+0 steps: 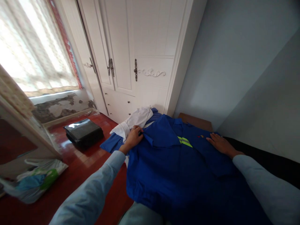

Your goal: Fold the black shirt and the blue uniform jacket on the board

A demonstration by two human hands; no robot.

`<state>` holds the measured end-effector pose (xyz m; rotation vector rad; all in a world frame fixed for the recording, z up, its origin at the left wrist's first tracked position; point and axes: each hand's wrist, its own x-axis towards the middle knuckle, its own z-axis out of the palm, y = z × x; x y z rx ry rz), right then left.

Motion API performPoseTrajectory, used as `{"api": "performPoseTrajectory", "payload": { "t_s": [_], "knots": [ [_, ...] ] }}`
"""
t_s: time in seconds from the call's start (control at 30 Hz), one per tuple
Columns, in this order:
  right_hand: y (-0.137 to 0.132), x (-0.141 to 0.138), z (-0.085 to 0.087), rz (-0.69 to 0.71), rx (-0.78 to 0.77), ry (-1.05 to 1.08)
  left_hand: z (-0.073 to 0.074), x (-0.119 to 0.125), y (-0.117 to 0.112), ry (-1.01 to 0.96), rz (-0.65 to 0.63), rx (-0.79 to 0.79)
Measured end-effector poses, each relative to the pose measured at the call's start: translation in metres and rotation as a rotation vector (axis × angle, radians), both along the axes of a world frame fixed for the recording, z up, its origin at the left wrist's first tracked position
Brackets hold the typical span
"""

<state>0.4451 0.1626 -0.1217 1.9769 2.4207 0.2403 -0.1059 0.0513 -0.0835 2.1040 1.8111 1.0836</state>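
A blue work jacket [178,168] with a yellow-green reflective stripe [185,141] lies spread out flat in front of me. My left hand [134,137] is closed on a folded edge of the jacket near its collar, at the left side. My right hand [219,143] lies flat with fingers stretched out on the jacket's right shoulder area. A white garment [137,120] is bunched up just beyond my left hand, over another piece of blue cloth [112,143].
A white wardrobe [140,56] with dark handles stands straight ahead. A black case [83,132] lies on the red wooden floor at left, and a plastic bag [35,179] nearer me. A curtained window [35,47] is at far left, a pale wall at right.
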Motion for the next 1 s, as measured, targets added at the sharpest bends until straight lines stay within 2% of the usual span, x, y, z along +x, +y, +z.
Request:
{"api": "performPoseTrajectory", "payload": {
  "t_s": [0.1,0.2,0.23,0.3,0.4,0.47,0.53,0.57,0.63,0.73,0.83,1.0],
  "knots": [
    [-0.01,-0.02,0.026,-0.13,-0.169,-0.07,-0.006,0.004,-0.004,-0.008,0.015,0.02],
    [-0.021,-0.055,0.058,-0.168,-0.15,-0.181,-0.011,0.01,-0.008,-0.015,0.094,-0.008],
    [-0.026,-0.072,0.068,-0.13,-0.1,-0.217,-0.011,0.011,-0.008,-0.016,0.124,-0.012],
    [-0.037,-0.113,0.086,0.054,0.038,-0.241,-0.01,0.012,-0.008,-0.022,0.157,-0.022],
    [-0.063,-0.19,0.101,0.353,0.077,-0.056,-0.004,0.011,-0.003,-0.076,0.172,-0.069],
    [-0.085,-0.243,0.103,0.557,0.059,0.116,0.002,0.009,0.001,-0.12,0.197,-0.115],
    [-0.106,-0.29,0.099,0.705,0.032,0.228,0.008,0.008,0.004,-0.148,0.234,-0.159],
    [-0.115,-0.309,0.096,0.742,0.02,0.268,0.011,0.008,0.004,-0.154,0.253,-0.178],
    [-0.126,-0.339,0.089,0.718,0.012,0.288,0.015,0.008,0.005,-0.161,0.28,-0.204],
    [-0.128,-0.358,0.08,0.586,-0.001,0.217,0.019,0.007,0.006,-0.17,0.304,-0.23],
    [-0.119,-0.351,0.079,0.532,-0.015,0.196,0.02,0.005,0.009,-0.183,0.324,-0.259],
    [-0.109,-0.311,0.085,0.581,0.275,0.26,0.022,0.003,0.013,-0.176,0.351,-0.281]
  ]
}}
